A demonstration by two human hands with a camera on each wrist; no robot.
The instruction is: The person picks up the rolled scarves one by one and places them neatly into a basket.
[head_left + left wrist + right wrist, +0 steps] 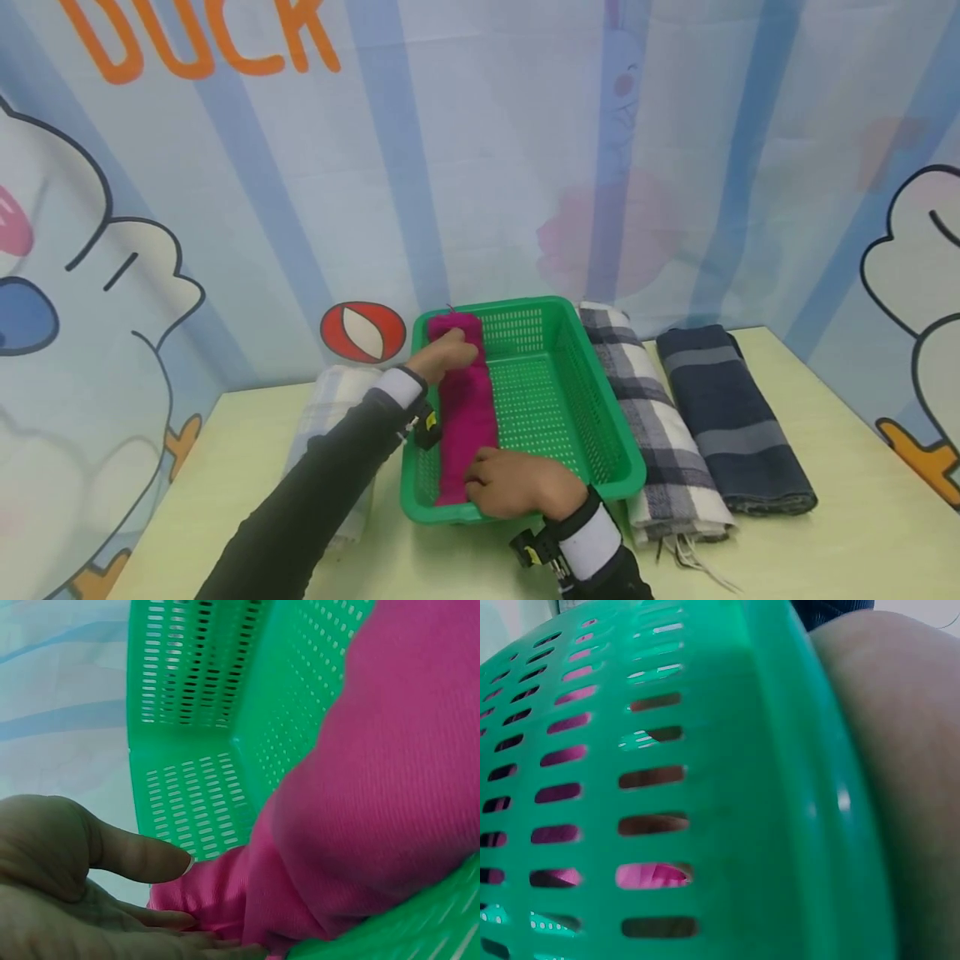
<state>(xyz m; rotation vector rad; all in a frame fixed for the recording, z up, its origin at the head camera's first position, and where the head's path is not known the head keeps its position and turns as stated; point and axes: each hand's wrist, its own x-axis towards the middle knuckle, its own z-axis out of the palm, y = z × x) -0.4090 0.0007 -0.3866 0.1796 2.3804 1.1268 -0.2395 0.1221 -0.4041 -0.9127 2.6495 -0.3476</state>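
Observation:
A folded magenta scarf (465, 400) lies lengthwise along the left side of a green plastic basket (600, 400). At the scarf's far end is my left hand (448, 354). In the left wrist view its thumb (142, 857) and fingers are fairly straight, with the fingers against the magenta cloth (390, 765). My right hand (521, 483) reaches over the near rim to the scarf's near end, its fingers bent downward. In the right wrist view the basket wall (727, 825) covers those fingers, and whether they pinch the cloth cannot be made out.
Right of the basket lie a folded checked scarf (652, 417) with loose fringe and a folded navy scarf (731, 417) with grey bands. A pale folded cloth (330, 417) is on the left, partly behind my left arm. A printed curtain (487, 167) hangs behind the pale yellow table (847, 533).

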